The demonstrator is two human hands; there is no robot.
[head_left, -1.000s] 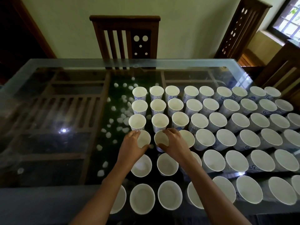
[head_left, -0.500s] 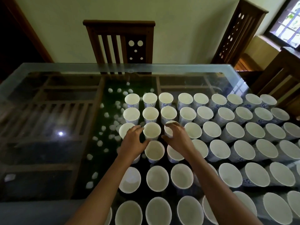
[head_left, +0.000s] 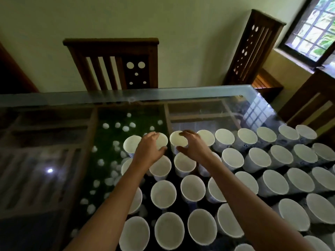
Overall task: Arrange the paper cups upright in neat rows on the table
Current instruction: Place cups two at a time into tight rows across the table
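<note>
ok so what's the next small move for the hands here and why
Probably a slight nudge of both cups into line with their row, then let go. The left hand holds the second far-row cup by its rim, the right hand the third far-row cup; both stand upright beside the other far-row cups, so only fine alignment seems left.

Glass-topped table (head_left: 54,124): paper cups (head_left: 233,159), white, upright, in close rows across the right half. Left hand (head_left: 149,149) curled round far-row second cup (head_left: 162,140); right hand (head_left: 194,147) round third cup (head_left: 176,140). White pebbles (head_left: 125,128) beneath glass. Wooden chair (head_left: 116,64) behind; window (head_left: 313,28) upper right.
</note>
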